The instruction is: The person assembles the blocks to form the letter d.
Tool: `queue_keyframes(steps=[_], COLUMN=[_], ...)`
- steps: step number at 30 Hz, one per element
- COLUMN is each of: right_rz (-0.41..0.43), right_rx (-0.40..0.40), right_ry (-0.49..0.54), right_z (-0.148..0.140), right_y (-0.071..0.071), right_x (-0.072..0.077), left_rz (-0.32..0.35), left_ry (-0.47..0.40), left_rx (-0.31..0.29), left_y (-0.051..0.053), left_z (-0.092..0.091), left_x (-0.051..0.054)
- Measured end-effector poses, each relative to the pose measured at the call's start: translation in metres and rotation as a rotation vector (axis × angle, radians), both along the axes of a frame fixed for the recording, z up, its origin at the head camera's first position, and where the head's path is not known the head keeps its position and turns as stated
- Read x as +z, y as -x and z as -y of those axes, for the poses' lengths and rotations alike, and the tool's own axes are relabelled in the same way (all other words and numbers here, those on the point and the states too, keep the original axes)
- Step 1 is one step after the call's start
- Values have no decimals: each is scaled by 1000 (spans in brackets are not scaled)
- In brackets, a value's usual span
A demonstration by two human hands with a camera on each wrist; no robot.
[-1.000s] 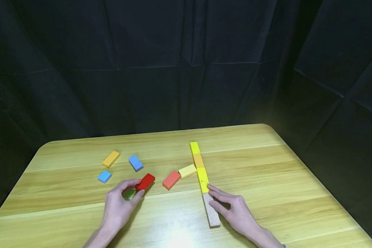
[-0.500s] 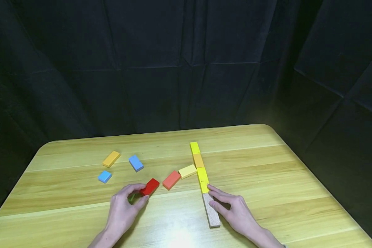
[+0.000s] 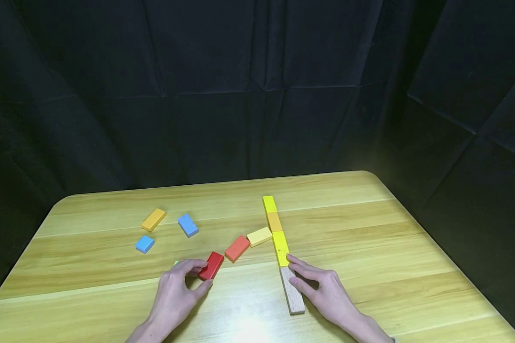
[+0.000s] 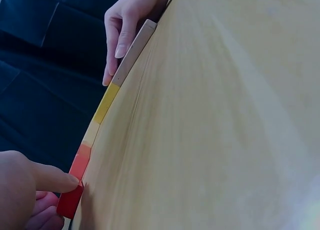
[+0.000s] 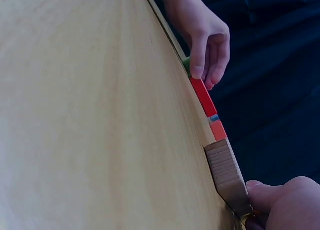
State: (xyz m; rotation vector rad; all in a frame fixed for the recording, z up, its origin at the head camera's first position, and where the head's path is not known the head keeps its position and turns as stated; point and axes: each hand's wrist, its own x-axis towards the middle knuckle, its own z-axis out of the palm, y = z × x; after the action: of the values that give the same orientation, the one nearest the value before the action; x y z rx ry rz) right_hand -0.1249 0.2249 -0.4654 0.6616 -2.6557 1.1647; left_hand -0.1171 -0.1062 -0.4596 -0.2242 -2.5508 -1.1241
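Observation:
Between thumb and fingers, my left hand (image 3: 173, 295) pinches a dark red block (image 3: 211, 266), whose far end lies close to a lighter red block (image 3: 237, 248). That block meets a pale yellow block (image 3: 259, 237), which reaches the row on the right. The row has a yellow block (image 3: 269, 204) at the far end, an orange one (image 3: 274, 221), a longer yellow one (image 3: 281, 248) and a speckled grey-brown block (image 3: 292, 290) nearest me. My right hand (image 3: 332, 295) rests its fingertips at the side of the grey-brown block and by the long yellow one.
Left of the red blocks lie an orange block (image 3: 153, 219), a blue block (image 3: 188, 225) and a smaller blue block (image 3: 144, 244). A green piece (image 5: 187, 64) is mostly hidden behind my left hand. Dark cloth (image 3: 197, 95) hangs beyond the wooden table (image 3: 369, 228).
My left hand has moved right and nearer to me with the dark red block, which has turned more lengthwise. The green piece is now mostly covered. My right hand has stayed still.

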Motion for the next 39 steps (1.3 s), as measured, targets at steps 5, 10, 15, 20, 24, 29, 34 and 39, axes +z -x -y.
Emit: queue_keyframes(steps=[5, 10, 15, 20, 24, 29, 34, 39], right_rz=[0, -4, 0, 6, 3, -7, -3, -1], right_rx=[1, 1, 2, 4, 5, 5, 4, 1], right_ry=[3, 4, 3, 3, 2, 5, 5, 7], right_z=[0, 0, 0, 0, 0, 0, 0, 0], right_y=[0, 0, 0, 0, 0, 0, 0, 0], right_x=[0, 0, 0, 0, 0, -1, 0, 0], left_rz=[-8, -5, 6, -17, -31, -19, -23, -48], left_ry=[5, 4, -28, -26, -23, -35, -27, -14], left_rx=[-18, -37, -82, -109, -121, -145, -190, -217], left_y=[-1, -1, -2, -3, -2, -3, -4, -4], left_z=[-2, -3, -4, -5, -4, -4, -5, -5], left_x=[1, 2, 1, -1, -2, -2, -2, -2])
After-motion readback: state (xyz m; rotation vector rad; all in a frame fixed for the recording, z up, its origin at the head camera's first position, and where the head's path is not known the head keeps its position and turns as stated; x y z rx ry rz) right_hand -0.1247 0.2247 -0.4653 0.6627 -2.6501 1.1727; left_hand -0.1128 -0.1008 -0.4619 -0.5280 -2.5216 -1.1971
